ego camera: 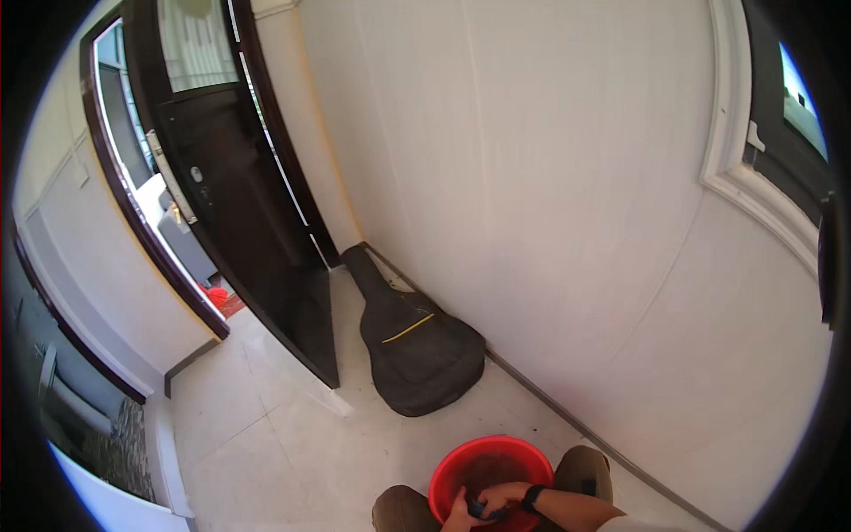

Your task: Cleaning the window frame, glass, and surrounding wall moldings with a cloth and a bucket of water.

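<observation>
A red plastic basin (444, 469) stands on the floor between my bent knees. Inside it, dark cloudy water seems to cover the bottom, though I cannot tell how deep. Over the basin my left hand (459, 515) and my right hand (503, 496) come together around a dark blue item (477, 509), which looks like cloth. My left thumb points up at its left side. My right fingers curl over it from the right. Most of the item is hidden by my hands. A black band (532, 497) circles my right wrist.
A black guitar case (425, 352) with a yellow stripe lies beside the wall, beyond the basin. A dark door (239, 186) hangs ajar, its lower corner near the case. Brown trousers cover my knees (402, 509). At the right edge is a framed window (725, 133).
</observation>
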{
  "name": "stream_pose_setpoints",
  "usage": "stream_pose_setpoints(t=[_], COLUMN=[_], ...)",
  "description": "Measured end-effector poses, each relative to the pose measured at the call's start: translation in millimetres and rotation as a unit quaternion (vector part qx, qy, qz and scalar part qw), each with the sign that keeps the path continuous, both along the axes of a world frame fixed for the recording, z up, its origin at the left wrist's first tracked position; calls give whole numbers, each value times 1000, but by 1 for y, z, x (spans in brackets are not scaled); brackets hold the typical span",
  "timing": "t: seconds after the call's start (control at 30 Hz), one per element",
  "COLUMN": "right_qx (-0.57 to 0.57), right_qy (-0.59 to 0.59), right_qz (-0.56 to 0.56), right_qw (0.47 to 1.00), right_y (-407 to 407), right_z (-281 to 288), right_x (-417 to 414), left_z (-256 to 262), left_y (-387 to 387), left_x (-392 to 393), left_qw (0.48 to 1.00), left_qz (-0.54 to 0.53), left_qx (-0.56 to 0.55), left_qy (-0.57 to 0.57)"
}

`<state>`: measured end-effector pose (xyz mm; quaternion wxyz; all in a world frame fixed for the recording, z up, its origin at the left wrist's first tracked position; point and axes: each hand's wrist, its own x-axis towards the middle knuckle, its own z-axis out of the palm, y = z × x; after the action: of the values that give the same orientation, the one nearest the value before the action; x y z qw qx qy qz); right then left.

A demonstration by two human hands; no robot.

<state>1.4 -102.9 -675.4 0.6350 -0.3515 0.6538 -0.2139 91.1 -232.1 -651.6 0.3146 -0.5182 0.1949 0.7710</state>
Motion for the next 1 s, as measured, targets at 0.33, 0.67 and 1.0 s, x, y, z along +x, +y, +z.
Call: stream_pose_setpoints(t=[0.33, 0.67, 1.0], right_qx=[-52, -205, -254], right_qy=[157, -398, -36], right_qz=[-326, -683, -611], right_qw=[931, 577, 748], right_y=[20, -2, 19], right_z=[65, 6, 25], right_x=[-5, 38, 27], left_z=[-135, -42, 46], left_y=[-2, -25, -31], left_x=[32, 3, -13], left_qw=[685, 983, 940], left_qz=[-234, 2, -228], left_qx=[-387, -43, -4], left_qy=[570, 181, 253])
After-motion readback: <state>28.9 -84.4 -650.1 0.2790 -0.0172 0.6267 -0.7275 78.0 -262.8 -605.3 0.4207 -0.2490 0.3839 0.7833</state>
